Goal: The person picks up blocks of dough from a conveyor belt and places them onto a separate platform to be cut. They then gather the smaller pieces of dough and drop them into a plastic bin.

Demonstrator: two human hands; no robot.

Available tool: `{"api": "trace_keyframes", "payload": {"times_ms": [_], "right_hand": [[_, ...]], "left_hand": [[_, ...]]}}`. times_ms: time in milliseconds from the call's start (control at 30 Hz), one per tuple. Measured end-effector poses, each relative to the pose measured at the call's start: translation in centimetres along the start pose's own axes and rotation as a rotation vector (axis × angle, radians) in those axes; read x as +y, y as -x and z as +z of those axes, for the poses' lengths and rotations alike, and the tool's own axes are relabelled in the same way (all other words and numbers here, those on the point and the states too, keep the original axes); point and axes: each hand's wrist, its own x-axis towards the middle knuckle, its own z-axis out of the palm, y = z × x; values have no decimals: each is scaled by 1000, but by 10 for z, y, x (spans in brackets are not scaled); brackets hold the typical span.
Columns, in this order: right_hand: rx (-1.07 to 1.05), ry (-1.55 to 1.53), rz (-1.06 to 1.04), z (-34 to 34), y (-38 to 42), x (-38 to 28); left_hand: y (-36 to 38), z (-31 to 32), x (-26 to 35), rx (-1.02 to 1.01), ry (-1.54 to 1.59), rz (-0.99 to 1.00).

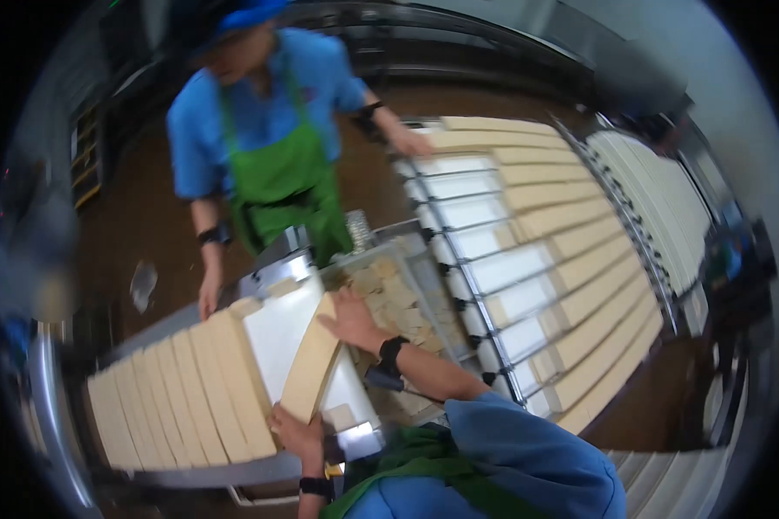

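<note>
A long cream-coloured bar [310,368] lies slantwise over a white board [273,324], gripped at both ends. My left hand [299,432] is closed round its near end. At the far end, my right hand [352,320] wraps over the top and side. To the left of the board, several similar bars [177,394] stand packed side by side in a row. Small cut pieces lie on the board near the bar's ends. Just beyond my right forearm is a clear-walled bin [424,290] with many flat pale pieces inside.
Across from me stands a person [277,147] in a blue shirt and green apron, one hand by the row of bars, the other at a wide rack [463,259]. That rack carries several long bars on white surfaces between metal rods. Another pale ridged surface [653,203] lies behind it.
</note>
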Motion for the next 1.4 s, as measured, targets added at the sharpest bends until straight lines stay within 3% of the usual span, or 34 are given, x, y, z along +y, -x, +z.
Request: {"api": "trace_keyframes", "payload": {"times_ms": [100, 167, 233, 300, 367, 433, 567, 667, 700, 733, 767, 833, 900, 933, 1000, 1133, 1200, 1333, 1400], "right_hand": [[115, -60, 67, -58, 29, 13], [328, -66, 157, -95, 52, 38], [430, -29, 191, -152, 67, 72], [725, 61, 158, -193, 79, 113], [772, 106, 213, -238, 90, 158], [776, 139, 391, -265, 102, 205], [780, 122, 496, -295, 116, 287], [613, 94, 612, -303, 121, 323], [380, 164, 728, -307, 119, 327], [142, 231, 835, -309, 119, 330], [149, 224, 838, -310, 118, 331], [156, 423, 895, -313, 117, 320], [198, 537, 865, -309, 119, 308], [241, 656, 828, -304, 120, 304], [285, 634, 766, -289, 123, 290], [356, 423, 599, -254, 126, 252], [401, 55, 381, -239, 126, 232], [234, 149, 355, -219, 122, 212], [195, 355, 375, -215, 123, 220]], "left_hand": [[7, 8, 28, 55, 123, 156], [12, 21, 57, 135, 178, 368], [22, 30, 110, 126, 230, 463], [29, 40, 164, 98, 299, 613], [35, 49, 218, 68, 276, 737], [44, 54, 269, 66, 243, 798], [54, 64, 348, -123, 140, 950], [53, 69, 388, -321, -15, 961], [50, 70, 398, -442, -108, 950], [47, 72, 408, -439, -116, 957], [44, 73, 419, -490, -182, 987], [39, 89, 427, -543, -253, 1016], [31, 126, 425, -518, 97, 1050], [33, 136, 424, -517, 95, 1052], [42, 153, 419, -444, 343, 928], [50, 162, 413, -463, 334, 723], [51, 161, 408, -466, 381, 743], [41, 178, 392, -406, 469, 753], [35, 188, 382, -439, 687, 733]]}}
